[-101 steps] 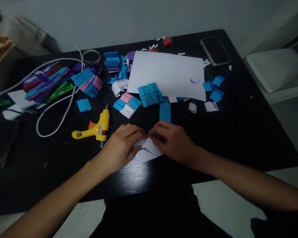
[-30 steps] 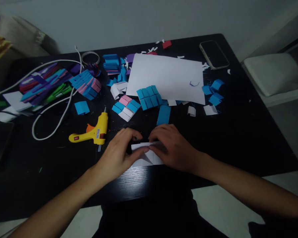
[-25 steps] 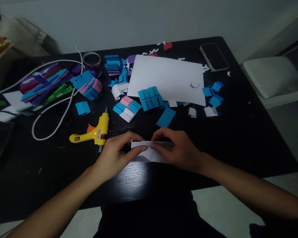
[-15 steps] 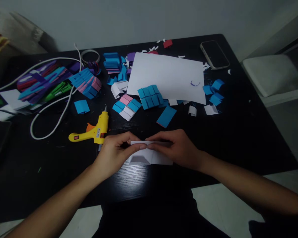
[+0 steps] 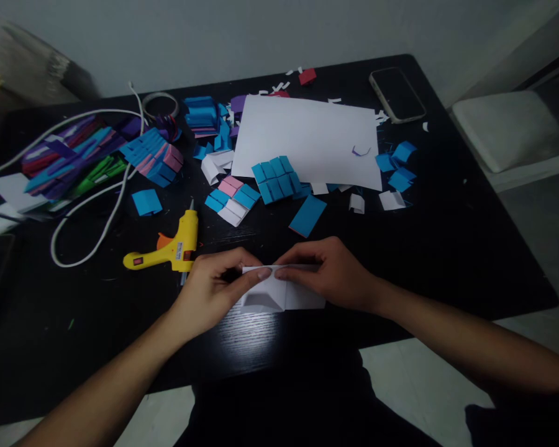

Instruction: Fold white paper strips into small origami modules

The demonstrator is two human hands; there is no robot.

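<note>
A creased piece of white paper (image 5: 266,297) is held between my two hands near the table's front edge. My left hand (image 5: 217,285) pinches its upper left part, thumb on the near face. My right hand (image 5: 335,273) grips the same upper edge from the right, its thumb close to the left one. The fingers behind the paper are partly hidden. Just left of my left hand lies a yellow glue gun (image 5: 177,245). Beyond my hands are a flat blue paper rectangle (image 5: 308,215) and a joined block of blue folded pieces (image 5: 276,180).
A large white sheet (image 5: 307,133) lies at the back among paper scraps. A phone (image 5: 397,94) rests at the back right. To the left are a looping white cable (image 5: 90,259), bundled coloured strips (image 5: 69,158) and a tape roll (image 5: 159,102). A pink, blue and white paper piece (image 5: 233,200) lies mid-table.
The camera view has shifted a little, moving the table's things slightly left. Both hands keep their hold on the white paper, almost still.
</note>
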